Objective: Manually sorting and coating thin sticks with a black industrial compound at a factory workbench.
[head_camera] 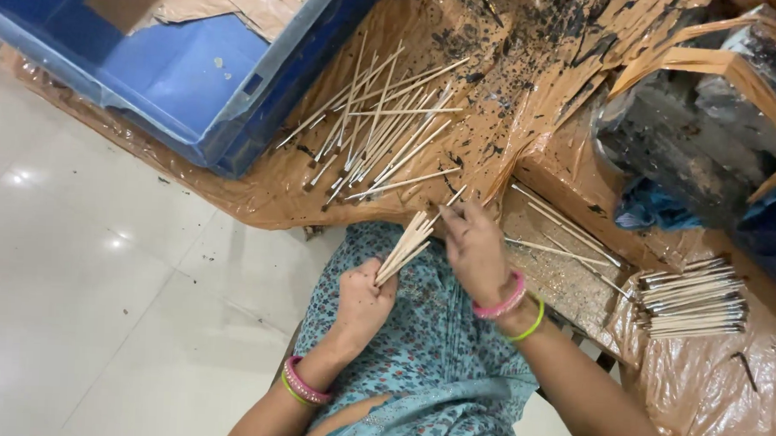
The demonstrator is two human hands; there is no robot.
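A bundle of sticks (pixel 407 243) is clenched in the left hand (pixel 363 300). One stick is pinched by the right hand (pixel 474 248) fingers, apparently being drawn out; a steady pull seems called for.

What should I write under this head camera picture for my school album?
Left hand grips a bundle of thin sticks while right hand touches its tips.

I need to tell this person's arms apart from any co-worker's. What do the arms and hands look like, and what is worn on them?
Both forearms are bare, no sleeves or gloves. The left hand has pink and yellow-green bangles at its wrist. The right hand has a pink bangle and a yellow-green bangle too.
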